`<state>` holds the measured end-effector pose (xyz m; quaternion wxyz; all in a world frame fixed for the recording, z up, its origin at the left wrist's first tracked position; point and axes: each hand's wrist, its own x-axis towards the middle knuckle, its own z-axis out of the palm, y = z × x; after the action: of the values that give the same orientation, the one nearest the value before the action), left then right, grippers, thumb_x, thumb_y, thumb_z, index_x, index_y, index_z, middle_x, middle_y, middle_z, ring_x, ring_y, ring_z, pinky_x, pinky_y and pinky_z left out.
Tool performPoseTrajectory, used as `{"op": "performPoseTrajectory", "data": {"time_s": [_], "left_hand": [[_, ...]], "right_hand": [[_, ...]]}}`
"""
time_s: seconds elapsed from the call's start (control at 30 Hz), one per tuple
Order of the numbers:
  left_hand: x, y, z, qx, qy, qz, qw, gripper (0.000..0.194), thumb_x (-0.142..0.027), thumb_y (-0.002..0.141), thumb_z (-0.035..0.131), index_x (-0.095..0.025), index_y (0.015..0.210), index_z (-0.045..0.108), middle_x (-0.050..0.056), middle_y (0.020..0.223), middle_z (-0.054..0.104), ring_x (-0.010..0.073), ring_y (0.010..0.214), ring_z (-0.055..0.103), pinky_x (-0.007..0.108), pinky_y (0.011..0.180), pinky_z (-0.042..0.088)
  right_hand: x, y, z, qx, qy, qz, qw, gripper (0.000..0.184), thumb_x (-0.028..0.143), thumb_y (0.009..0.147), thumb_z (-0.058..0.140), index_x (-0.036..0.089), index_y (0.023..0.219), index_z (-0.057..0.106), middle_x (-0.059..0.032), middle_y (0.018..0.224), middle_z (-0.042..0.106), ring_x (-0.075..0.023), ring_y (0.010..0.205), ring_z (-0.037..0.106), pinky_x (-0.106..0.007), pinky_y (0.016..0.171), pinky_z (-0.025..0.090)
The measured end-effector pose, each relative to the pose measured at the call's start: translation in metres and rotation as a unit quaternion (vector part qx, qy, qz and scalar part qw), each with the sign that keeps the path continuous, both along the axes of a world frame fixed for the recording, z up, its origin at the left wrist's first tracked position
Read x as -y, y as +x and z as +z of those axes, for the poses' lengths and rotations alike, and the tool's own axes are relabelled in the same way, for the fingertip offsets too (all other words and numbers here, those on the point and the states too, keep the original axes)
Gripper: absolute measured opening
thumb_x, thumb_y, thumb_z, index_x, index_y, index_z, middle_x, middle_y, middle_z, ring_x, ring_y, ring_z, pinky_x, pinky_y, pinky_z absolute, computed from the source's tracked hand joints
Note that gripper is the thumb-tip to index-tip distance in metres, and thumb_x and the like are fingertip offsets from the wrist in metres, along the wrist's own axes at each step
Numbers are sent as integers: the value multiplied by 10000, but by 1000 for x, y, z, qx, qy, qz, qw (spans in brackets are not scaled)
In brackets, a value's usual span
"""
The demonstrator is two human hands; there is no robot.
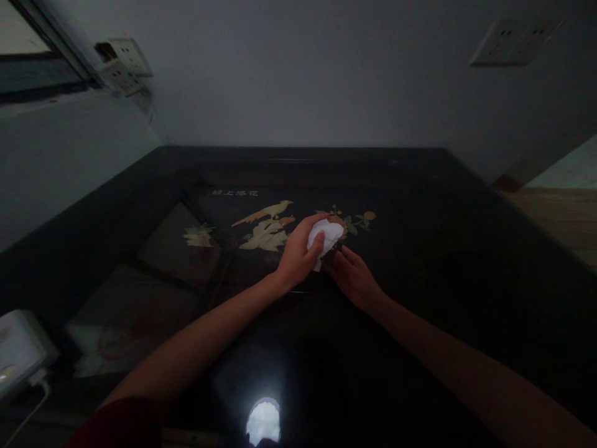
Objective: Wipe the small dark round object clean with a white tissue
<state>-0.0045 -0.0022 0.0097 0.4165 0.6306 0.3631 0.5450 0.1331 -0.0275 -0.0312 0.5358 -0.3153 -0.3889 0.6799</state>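
My left hand [298, 252] is closed around a crumpled white tissue or cloth [326, 235], thumb on top, just above the glossy black table [420, 261]. My right hand [352, 274] is right beside and partly under it, fingers curled toward the white piece and around a small dark object [332, 252] that I cannot make out. Both hands meet near the inlaid bird-and-flower picture [265, 227] on the tabletop.
The table stands in a corner between two pale walls. Wall sockets [122, 65] sit at upper left and another socket plate [513, 40] at upper right. A white device with a cable [18, 351] lies at the left edge. A lamp's reflection [263, 422] shines near me.
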Motion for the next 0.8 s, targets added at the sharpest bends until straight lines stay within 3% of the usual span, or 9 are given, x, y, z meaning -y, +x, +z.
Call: {"op": "performPoseTrajectory", "data": {"time_s": [0.17,0.37,0.57,0.7,0.8], "left_hand": [[-1,-1,3,-35,19,8,999,264,-282,841,553,-222,1068,674,72,1118,646,248,1111,536,342,1050,326],[-2,-4,9,-109,109,-23,988,281,-277,897,443,-237,1055,671,71,1153,652,242,1227,477,399,1140,197],[-1,-4,11,-141,151,-43,977,286,-348,889,496,-220,1061,684,83,1161,653,251,1159,515,401,1085,290],[-1,-3,13,-280,223,17,934,362,-330,954,358,-179,1144,626,89,1201,625,238,1162,489,435,1042,346],[1,-2,13,-332,255,34,907,357,-311,964,354,-154,1185,586,103,1210,614,220,1155,505,412,1012,392]], "right_hand": [[3,-2,3,-2,8,9,1000,416,438,694,769,261,1053,658,-30,1053,710,-224,1010,650,-414,949,496],[5,0,-1,18,27,39,999,384,416,706,763,232,1028,661,-32,1039,702,-222,993,638,-396,954,469],[4,0,-1,33,-17,1,999,277,372,653,802,195,810,659,-1,797,679,-169,763,607,-322,792,489],[3,-1,-2,19,-34,-17,999,268,351,651,805,184,801,658,10,764,658,-142,720,573,-274,706,458],[2,-1,-4,5,-30,-19,999,271,349,657,802,191,829,664,1,814,673,-157,770,589,-281,733,456]]}}
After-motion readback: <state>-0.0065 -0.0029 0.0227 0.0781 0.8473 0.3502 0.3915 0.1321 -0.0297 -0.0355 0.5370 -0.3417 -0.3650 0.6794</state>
